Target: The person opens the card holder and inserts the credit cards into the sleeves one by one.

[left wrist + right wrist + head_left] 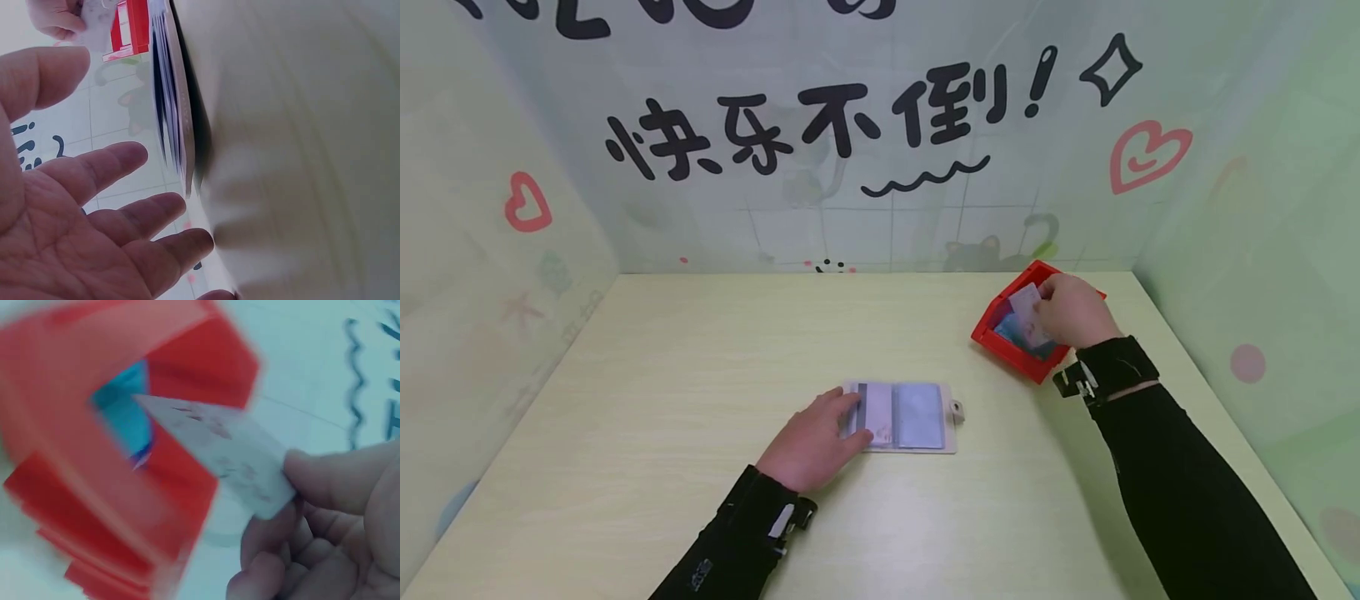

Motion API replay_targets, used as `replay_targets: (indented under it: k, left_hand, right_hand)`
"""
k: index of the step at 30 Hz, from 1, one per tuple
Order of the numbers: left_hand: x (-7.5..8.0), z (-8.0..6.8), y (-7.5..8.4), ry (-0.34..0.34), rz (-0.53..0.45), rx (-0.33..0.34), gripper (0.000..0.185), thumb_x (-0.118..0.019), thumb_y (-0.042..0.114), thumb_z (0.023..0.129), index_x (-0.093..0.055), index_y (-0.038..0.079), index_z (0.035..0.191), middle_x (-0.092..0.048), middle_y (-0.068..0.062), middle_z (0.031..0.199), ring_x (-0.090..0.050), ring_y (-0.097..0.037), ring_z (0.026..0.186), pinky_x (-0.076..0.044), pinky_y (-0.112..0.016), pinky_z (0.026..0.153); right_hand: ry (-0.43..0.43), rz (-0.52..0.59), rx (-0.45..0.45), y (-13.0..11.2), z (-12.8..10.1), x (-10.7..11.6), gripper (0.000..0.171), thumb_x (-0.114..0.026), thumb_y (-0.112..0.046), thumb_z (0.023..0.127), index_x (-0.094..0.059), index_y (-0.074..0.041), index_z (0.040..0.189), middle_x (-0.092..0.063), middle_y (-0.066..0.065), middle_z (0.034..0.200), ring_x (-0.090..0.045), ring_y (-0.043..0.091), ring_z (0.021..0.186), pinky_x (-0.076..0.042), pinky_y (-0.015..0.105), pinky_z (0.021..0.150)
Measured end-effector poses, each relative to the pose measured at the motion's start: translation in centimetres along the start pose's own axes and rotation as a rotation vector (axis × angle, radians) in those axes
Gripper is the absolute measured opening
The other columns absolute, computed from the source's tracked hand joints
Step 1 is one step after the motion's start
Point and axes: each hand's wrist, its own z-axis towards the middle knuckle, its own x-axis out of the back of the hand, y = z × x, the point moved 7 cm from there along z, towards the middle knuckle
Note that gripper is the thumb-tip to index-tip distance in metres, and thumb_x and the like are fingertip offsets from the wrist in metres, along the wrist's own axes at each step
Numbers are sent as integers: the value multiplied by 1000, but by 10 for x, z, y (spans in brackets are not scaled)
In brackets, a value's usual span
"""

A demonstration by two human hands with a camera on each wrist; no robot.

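Pinching card (219, 447), right hand (1075, 312) over red box (1000, 337), corner pointing inward; left hand (812, 442) flat.

Pale desk (700, 350), painted walls all round.
Black brush lettering (805, 133) runs across the back wall, a red heart (1147, 154) at its right, another heart (527, 202) on the left wall, a dark cat figure (981, 250) low down.

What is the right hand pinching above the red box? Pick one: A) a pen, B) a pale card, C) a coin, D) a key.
B: the right hand pinches a pale card between thumb and fingers over the open red box, while the left hand rests on the open card holder on the table.
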Motion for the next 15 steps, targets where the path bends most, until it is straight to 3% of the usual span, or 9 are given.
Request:
replay_targets:
  k: [3, 6, 9, 15]
  left_hand:
    - [0, 0, 0, -5, -10, -2, 63, -69, 36, 101, -54, 6, 153, -43, -20, 165, -50, -41, 147, -44, -55, 119]
    - [0, 0, 0, -6, -12, -6, 62, -69, 36, 101, -54, 6, 153, -42, -20, 165, -48, -40, 149, -43, -54, 119]
    - [0, 0, 0, -6, -15, -2, 62, -70, 36, 101, -54, 7, 154, -42, -19, 165, -48, -39, 149, -42, -54, 120]
    - [0, 0, -1, -6, -41, 4, 62, -69, 36, 101, -54, 7, 153, -42, -18, 166, -47, -39, 150, -42, -55, 120]
  right_hand:
    - [65, 119, -12, -8, -16, 3, 37, -55, -23, 107, -59, 6, 130, -64, 27, 123, -62, 39, 102, -62, 45, 83]
    - [35, 246, -33, -20, -29, -12, 39, -58, -27, 108, -59, 1, 135, -66, 23, 125, -64, 36, 101, -61, 36, 78]
    - [-64, 394, -62, -33, -38, -45, 40, -62, -28, 107, -59, -5, 140, -69, 17, 115, -64, 31, 90, -56, 27, 70]
    - [-217, 604, -66, -58, -50, -112, 52, -65, -21, 105, -49, -11, 153, -64, 14, 97, -60, 25, 74, -52, 26, 63]
